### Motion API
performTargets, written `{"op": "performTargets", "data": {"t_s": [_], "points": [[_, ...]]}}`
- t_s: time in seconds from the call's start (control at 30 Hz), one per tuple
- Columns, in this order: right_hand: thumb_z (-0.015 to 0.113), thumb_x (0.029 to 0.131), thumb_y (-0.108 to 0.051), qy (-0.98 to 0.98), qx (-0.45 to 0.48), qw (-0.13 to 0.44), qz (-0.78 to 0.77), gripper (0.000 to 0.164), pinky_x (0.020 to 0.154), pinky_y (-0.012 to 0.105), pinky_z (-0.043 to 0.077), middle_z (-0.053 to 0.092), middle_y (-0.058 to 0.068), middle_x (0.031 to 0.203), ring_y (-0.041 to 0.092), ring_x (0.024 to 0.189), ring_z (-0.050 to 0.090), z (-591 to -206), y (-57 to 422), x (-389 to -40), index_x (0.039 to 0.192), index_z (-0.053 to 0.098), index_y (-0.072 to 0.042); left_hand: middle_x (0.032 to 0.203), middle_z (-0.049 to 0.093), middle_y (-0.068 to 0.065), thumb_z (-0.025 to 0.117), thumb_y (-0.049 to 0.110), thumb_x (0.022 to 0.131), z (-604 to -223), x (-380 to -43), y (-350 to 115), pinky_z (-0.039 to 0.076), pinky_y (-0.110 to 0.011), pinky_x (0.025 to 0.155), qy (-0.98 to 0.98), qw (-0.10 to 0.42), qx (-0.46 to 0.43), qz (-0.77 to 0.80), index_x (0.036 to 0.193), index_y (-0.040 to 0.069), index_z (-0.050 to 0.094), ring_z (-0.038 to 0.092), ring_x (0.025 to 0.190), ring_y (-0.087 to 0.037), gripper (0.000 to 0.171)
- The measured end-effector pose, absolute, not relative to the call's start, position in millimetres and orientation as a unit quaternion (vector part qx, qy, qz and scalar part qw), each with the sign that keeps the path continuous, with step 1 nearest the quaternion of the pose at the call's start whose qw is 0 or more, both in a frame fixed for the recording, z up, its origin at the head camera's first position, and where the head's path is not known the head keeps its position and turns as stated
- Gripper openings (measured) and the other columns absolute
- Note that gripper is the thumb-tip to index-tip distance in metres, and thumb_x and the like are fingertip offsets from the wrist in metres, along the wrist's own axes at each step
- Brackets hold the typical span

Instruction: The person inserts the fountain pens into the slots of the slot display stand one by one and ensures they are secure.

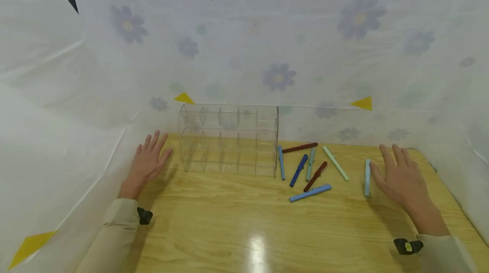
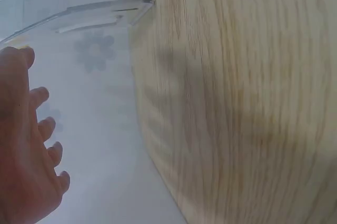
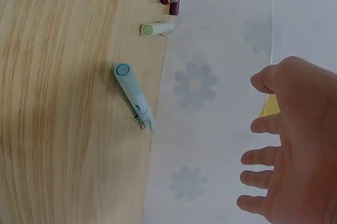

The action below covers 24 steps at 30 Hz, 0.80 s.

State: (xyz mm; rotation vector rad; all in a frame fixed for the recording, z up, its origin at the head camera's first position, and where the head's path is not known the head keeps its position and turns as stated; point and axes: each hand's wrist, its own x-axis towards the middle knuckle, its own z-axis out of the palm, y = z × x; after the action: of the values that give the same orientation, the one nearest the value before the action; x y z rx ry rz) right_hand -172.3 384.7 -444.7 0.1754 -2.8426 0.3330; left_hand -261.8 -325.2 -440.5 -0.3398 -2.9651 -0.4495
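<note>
My left hand [image 1: 147,162] has its fingers spread, just left of a clear divided organizer [image 1: 229,152], and holds nothing. In the left wrist view, that hand [image 2: 26,145] is at the left edge, with the organizer's edge [image 2: 105,5] above it. On the right, my right hand [image 1: 403,177] hovers with fingers extended beside a light blue pen [image 1: 367,178]. The right wrist view has the hand [image 3: 300,150] apart from this pen [image 3: 134,92], nothing in its fingers. The organizer's visible compartments hold no pens.
Several pens lie between organizer and right hand: a dark blue pen [image 1: 299,170], a pale green pen [image 1: 335,163], a red-brown pen [image 1: 315,176], a blue pen [image 1: 310,193]. White flowered sheeting [image 1: 237,52] encloses the wooden table [image 1: 214,222] behind and at both sides.
</note>
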Motion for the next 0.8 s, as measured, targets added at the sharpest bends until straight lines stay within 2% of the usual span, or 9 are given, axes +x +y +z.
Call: {"op": "performTargets", "data": {"t_s": [0.13, 0.4, 0.6, 0.77, 0.8], "points": [[0.043, 0.11, -0.036, -0.978, 0.059, 0.152, 0.13, 0.067, 0.101, 0.078, 0.024, 0.025, 0.046, 0.15, 0.066, 0.133, 0.025, -444, 383, -170, 0.157, 0.026, 0.009, 0.169, 0.003, -0.024, 0.028, 0.052, 0.111, -446, -264, -321, 0.006, -0.074, 0.115, -0.975, 0.078, -0.116, -0.17, 0.166, 0.009, 0.015, 0.005, 0.152, -0.052, 0.071], [0.046, 0.11, -0.033, -0.961, 0.013, 0.153, 0.228, 0.065, 0.083, 0.08, 0.032, 0.032, 0.045, 0.144, 0.07, 0.12, 0.032, -449, 373, -170, 0.158, 0.026, 0.005, 0.168, 0.006, -0.026, 0.037, 0.041, 0.112, -463, -262, -303, 0.013, -0.074, 0.114, -0.943, 0.118, -0.126, -0.283, 0.165, 0.006, 0.013, 0.009, 0.15, -0.055, 0.068], [0.054, 0.107, -0.023, -0.939, -0.013, 0.195, 0.282, 0.057, 0.075, 0.07, 0.044, 0.045, 0.042, 0.132, 0.059, 0.107, 0.051, -458, 365, -171, 0.152, 0.037, 0.008, 0.171, 0.004, -0.017, 0.039, 0.036, 0.113, -477, -258, -284, 0.011, -0.069, 0.118, -0.895, 0.113, -0.121, -0.414, 0.167, 0.014, 0.007, 0.006, 0.154, -0.044, 0.067], [0.057, 0.106, -0.022, -0.923, -0.054, 0.188, 0.33, 0.057, 0.075, 0.064, 0.05, 0.052, 0.039, 0.13, 0.055, 0.105, 0.057, -468, 364, -174, 0.151, 0.041, 0.007, 0.171, 0.007, -0.014, 0.042, 0.032, 0.112, -486, -253, -265, 0.016, -0.068, 0.118, -0.857, 0.101, -0.112, -0.492, 0.167, 0.02, 0.006, 0.009, 0.155, -0.041, 0.066], [0.058, 0.105, -0.023, -0.921, -0.063, 0.184, 0.337, 0.058, 0.073, 0.058, 0.053, 0.052, 0.038, 0.131, 0.054, 0.106, 0.058, -470, 365, -175, 0.151, 0.041, 0.007, 0.171, 0.008, -0.015, 0.042, 0.03, 0.113, -488, -252, -262, 0.017, -0.068, 0.118, -0.849, 0.098, -0.113, -0.507, 0.167, 0.021, 0.006, 0.009, 0.155, -0.041, 0.066]]}}
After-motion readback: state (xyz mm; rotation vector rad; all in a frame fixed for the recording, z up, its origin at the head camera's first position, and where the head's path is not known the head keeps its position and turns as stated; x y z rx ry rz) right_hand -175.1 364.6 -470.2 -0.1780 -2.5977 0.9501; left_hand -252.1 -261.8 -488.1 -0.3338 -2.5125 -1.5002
